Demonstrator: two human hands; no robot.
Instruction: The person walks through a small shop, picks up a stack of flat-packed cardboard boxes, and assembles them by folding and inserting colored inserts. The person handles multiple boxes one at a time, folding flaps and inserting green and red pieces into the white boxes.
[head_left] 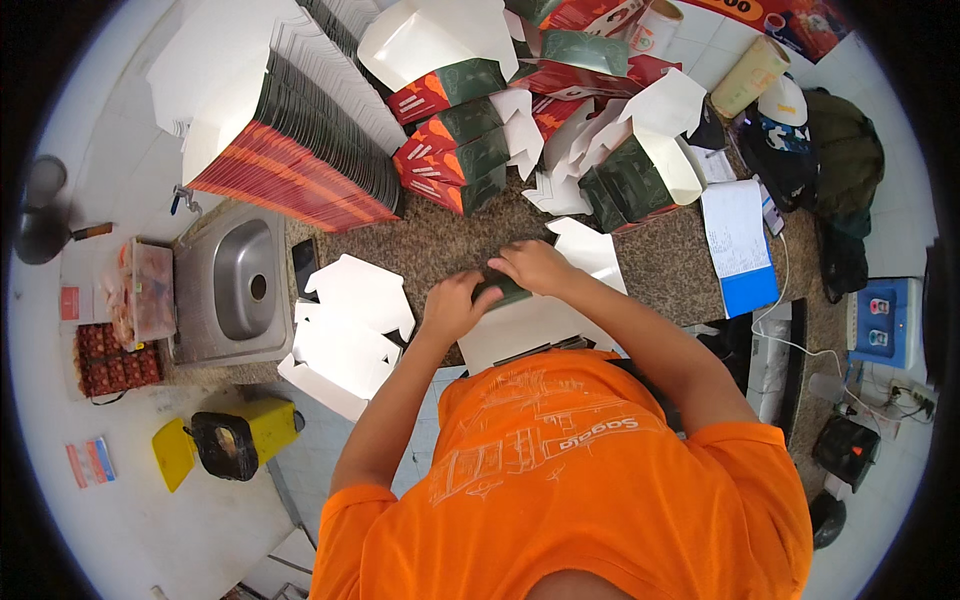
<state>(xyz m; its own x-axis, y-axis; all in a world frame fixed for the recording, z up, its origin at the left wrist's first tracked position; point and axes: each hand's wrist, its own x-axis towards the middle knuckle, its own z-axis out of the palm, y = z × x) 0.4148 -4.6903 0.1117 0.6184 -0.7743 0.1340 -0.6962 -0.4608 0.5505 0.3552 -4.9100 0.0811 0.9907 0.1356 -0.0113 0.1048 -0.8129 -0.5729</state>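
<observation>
In front of my torso, at the counter's near edge, lies a partly folded cardboard food carton (590, 250) with white inner faces and a dark green panel. My left hand (458, 306) grips the green panel from the left, fingers bent and thumb pointing right. Close beside it, my right hand (532, 268) has its fingers curled over the same panel's far edge. The fingertips of both hands are partly hidden. Left of my left forearm, a flat white carton blank (345, 335) lies with its flaps spread, overhanging the counter edge.
A tall stack of nested red-and-green cartons (300, 150) stands at the far left. Folded cartons (455, 150) pile up at the back. A steel sink (248, 285) is on the left, a notebook (738, 235) on the right. A yellow bin (265, 428) stands below left.
</observation>
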